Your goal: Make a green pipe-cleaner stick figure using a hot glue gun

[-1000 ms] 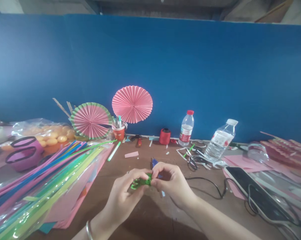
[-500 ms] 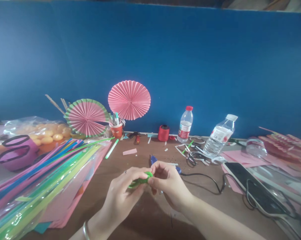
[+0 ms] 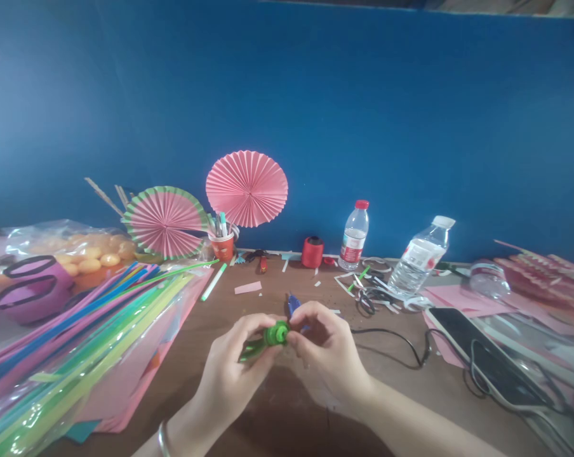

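Observation:
A small bright green coil is held above the brown table, with green strands trailing from its left side. My left hand has its thumb and fingers closed round the coil's left part. At the coil's right edge, the thumb and bent fingers of my right hand pinch it. Just behind my right fingers lies a blue tool, partly hidden by that hand. A black cord runs to the right from behind the hand.
Colored strips in plastic cover the left side. Behind stand pink paper fans, a cup of pens, a red spool and two bottles. A phone lies at the right among cables and paper.
The green coil has turned and shows more of its spiral face between my hands. My right hand has shifted slightly to the right and covers more of the blue tool.

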`<action>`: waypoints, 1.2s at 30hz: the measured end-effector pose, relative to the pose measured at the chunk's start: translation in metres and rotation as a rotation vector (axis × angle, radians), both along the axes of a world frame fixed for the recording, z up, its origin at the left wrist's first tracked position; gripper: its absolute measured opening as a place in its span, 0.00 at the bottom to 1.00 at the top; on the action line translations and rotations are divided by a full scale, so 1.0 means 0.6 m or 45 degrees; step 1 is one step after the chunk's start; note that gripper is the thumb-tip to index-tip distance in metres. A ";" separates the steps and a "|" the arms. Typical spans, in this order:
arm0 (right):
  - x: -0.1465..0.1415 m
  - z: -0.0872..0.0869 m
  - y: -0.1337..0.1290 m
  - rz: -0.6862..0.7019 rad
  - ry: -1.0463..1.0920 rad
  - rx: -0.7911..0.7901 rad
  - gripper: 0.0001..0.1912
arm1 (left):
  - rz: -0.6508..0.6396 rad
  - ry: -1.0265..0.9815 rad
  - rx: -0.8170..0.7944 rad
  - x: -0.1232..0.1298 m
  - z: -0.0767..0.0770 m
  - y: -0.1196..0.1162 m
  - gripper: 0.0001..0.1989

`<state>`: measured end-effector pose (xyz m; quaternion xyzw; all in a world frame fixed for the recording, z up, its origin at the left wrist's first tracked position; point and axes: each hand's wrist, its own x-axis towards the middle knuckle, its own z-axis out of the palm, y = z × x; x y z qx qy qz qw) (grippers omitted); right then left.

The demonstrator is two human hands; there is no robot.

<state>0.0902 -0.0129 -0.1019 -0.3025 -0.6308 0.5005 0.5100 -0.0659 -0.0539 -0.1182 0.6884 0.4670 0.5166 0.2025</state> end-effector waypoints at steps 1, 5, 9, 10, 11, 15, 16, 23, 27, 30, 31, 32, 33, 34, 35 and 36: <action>0.003 0.000 0.002 -0.032 -0.068 0.125 0.04 | 0.003 0.005 -0.006 0.000 0.001 0.000 0.14; 0.012 -0.003 0.010 -0.023 -0.209 0.463 0.06 | -0.001 0.069 -0.033 0.000 0.005 0.001 0.15; 0.015 -0.004 0.012 -0.041 -0.295 0.549 0.04 | 0.017 0.115 -0.035 0.001 0.008 0.000 0.13; 0.015 -0.003 0.011 -0.041 -0.316 0.557 0.04 | 0.008 0.108 -0.037 0.001 0.008 0.000 0.12; 0.015 -0.002 0.011 -0.038 -0.336 0.569 0.03 | -0.007 0.089 -0.043 0.002 0.008 0.000 0.11; 0.015 -0.001 0.009 -0.049 -0.378 0.654 0.03 | -0.079 -0.025 -0.114 0.008 0.011 0.000 0.07; 0.015 -0.002 0.008 -0.064 -0.376 0.676 0.03 | -0.090 -0.053 -0.140 0.010 0.012 -0.001 0.06; 0.012 -0.006 0.003 -0.116 -0.375 0.728 0.04 | -0.233 -0.318 -0.409 0.015 0.021 -0.003 0.07; 0.010 -0.006 0.001 -0.146 -0.368 0.717 0.05 | -0.151 -0.295 -0.429 0.015 0.021 -0.003 0.07; 0.009 -0.008 -0.002 -0.161 -0.371 0.693 0.04 | -0.129 -0.292 -0.434 0.015 0.021 -0.004 0.08; 0.009 -0.009 -0.003 -0.162 -0.374 0.683 0.04 | -0.129 -0.294 -0.431 0.015 0.021 -0.004 0.08; 0.008 -0.010 -0.004 -0.164 -0.375 0.674 0.04 | -0.125 -0.293 -0.425 0.015 0.021 -0.004 0.07; 0.008 -0.011 -0.005 -0.168 -0.377 0.664 0.04 | -0.114 -0.286 -0.415 0.015 0.021 -0.004 0.07; 0.007 -0.012 -0.006 -0.172 -0.378 0.654 0.04 | -0.100 -0.276 -0.399 0.015 0.022 -0.004 0.06; 0.007 -0.013 -0.007 -0.178 -0.377 0.644 0.04 | -0.083 -0.264 -0.383 0.015 0.022 -0.004 0.06; 0.006 -0.013 -0.009 -0.185 -0.372 0.631 0.04 | -0.063 -0.256 -0.367 0.016 0.022 -0.005 0.06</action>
